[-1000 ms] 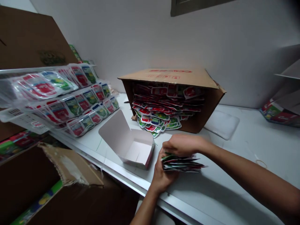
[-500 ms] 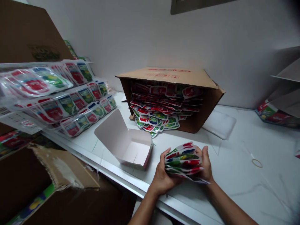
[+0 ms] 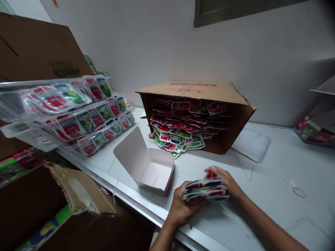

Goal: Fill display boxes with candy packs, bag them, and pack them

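Note:
My left hand is wrapped round the near-left side of a stack of small flat packets, printed red, green and blue with clear edges. From the far right side my right hand closes on the same stack, slightly blurred. The stack is held just above the table's front part. To its left stands a small open carton, white inside, its lid raised. Behind, a cardboard box lies on its side, and like packets spill from its mouth.
Clear plastic trays of packets are tiered at the left. Below them, a torn cardboard box stands by the table edge. A rubber band and a clear plastic sheet lie on the right, near a printed carton.
The stack has been tipped flatter and squeezed together. My right hand has shifted from its right side to over its far right edge. The camera view has moved slightly.

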`<state>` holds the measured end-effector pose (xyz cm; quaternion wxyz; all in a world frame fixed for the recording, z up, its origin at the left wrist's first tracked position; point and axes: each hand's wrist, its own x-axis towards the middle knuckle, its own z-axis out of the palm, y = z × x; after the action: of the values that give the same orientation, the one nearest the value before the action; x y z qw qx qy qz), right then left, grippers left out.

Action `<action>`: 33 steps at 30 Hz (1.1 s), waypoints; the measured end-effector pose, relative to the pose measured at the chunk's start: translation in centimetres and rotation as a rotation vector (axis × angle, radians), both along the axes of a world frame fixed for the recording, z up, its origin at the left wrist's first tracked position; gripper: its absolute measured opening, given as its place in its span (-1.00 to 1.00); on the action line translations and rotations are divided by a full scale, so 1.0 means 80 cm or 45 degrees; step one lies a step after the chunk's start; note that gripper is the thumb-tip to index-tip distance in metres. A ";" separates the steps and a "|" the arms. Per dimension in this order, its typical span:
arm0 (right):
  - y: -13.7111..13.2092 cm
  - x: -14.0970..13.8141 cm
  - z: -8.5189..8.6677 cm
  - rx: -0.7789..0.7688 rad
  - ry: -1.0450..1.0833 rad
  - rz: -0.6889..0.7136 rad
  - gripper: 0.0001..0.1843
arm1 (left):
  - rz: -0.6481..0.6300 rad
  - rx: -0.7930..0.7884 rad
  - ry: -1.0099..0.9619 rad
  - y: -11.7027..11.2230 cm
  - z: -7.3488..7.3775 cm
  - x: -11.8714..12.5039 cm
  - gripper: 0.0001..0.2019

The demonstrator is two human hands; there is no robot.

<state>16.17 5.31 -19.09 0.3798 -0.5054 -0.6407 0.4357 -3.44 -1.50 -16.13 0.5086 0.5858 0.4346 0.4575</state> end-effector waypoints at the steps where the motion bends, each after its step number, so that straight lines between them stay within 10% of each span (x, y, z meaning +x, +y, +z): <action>1: 0.025 0.004 0.005 0.175 -0.305 -0.006 -0.47 | -0.003 0.026 0.025 -0.001 0.001 0.000 -0.67; 6: 0.141 -0.003 0.016 0.458 -0.639 -0.018 -0.60 | 0.037 0.173 0.180 -0.002 0.000 0.002 -0.70; 11: 0.182 -0.006 0.016 0.552 -0.710 0.156 -0.69 | 0.013 0.079 0.101 0.002 -0.006 0.001 -0.67; 19: 0.133 0.033 0.030 0.517 -0.563 0.173 -0.74 | -0.063 -0.020 -0.015 0.004 -0.008 -0.002 -0.65; 29: 0.062 0.062 0.086 0.512 -0.355 -0.348 -0.64 | -0.117 0.028 -0.020 0.002 -0.009 -0.001 -0.62; 33: 0.047 0.048 0.119 0.510 -0.651 -0.017 -0.67 | -0.137 0.063 0.039 0.003 -0.006 -0.002 -0.64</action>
<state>20.05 9.08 -9.59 0.3014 -0.5178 -0.7851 0.1573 -3.59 -1.28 -16.62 0.5110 0.6277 0.3988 0.4312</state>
